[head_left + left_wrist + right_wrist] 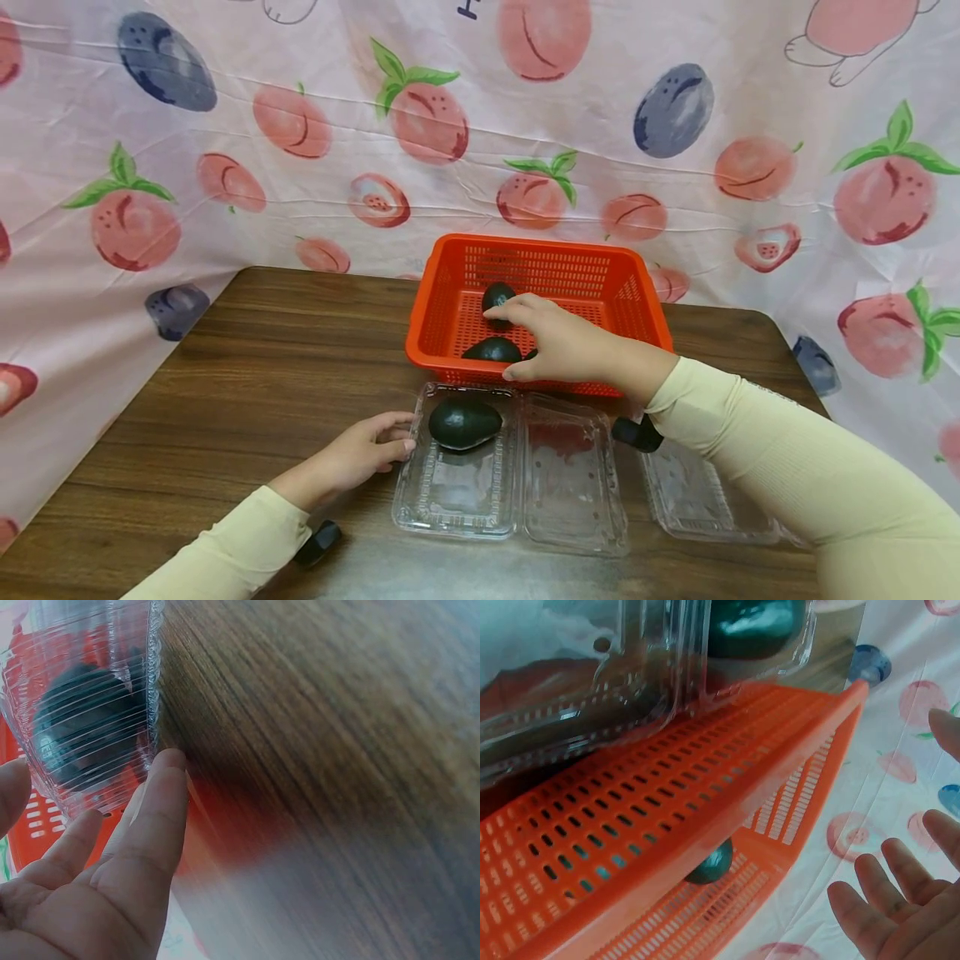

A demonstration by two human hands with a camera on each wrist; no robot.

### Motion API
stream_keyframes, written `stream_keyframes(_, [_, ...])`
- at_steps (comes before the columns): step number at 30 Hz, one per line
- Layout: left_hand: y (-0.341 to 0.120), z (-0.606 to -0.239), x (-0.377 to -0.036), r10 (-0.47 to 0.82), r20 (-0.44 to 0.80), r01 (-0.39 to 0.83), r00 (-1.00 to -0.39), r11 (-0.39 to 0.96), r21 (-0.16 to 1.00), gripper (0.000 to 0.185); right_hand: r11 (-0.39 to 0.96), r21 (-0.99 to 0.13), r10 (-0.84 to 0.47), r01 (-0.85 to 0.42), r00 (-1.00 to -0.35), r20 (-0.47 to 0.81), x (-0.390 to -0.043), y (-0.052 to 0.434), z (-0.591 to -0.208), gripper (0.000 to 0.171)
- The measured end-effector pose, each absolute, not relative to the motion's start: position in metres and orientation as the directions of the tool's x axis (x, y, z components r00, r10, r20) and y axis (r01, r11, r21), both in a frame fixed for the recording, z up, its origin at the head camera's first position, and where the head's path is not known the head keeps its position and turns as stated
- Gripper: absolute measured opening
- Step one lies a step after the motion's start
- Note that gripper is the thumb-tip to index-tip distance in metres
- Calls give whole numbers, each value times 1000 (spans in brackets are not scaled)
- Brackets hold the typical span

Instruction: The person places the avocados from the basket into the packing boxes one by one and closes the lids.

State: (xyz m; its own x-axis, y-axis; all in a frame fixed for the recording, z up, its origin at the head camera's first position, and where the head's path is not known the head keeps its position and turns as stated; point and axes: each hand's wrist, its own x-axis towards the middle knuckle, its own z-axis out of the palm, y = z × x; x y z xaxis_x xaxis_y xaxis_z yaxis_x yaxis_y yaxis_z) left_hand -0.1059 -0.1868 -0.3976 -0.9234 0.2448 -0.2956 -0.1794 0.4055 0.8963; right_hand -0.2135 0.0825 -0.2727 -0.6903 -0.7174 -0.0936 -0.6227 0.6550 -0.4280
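Two hands: we see both at work over the bench.
Left hand: our relaxed fingers touch the edge of the open clear clamshell.
Right hand: our fingers are spread, reaching into the orange basket, fingertips on the far avocado, not gripping.
Avocados: one lies in the clamshell; two in the basket.

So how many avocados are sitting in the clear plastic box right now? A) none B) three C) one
C: just one dark avocado lies in the open clear plastic box; the other avocados are in the orange basket, where the right hand reaches.
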Motion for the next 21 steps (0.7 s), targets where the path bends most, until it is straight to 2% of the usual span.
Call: stream_keyframes(21, [-186, -398, -108, 232, -305, -181, -924, 436, 881, 48, 699, -463, -649, -544, -755, -93, -259, 111, -278, 76])
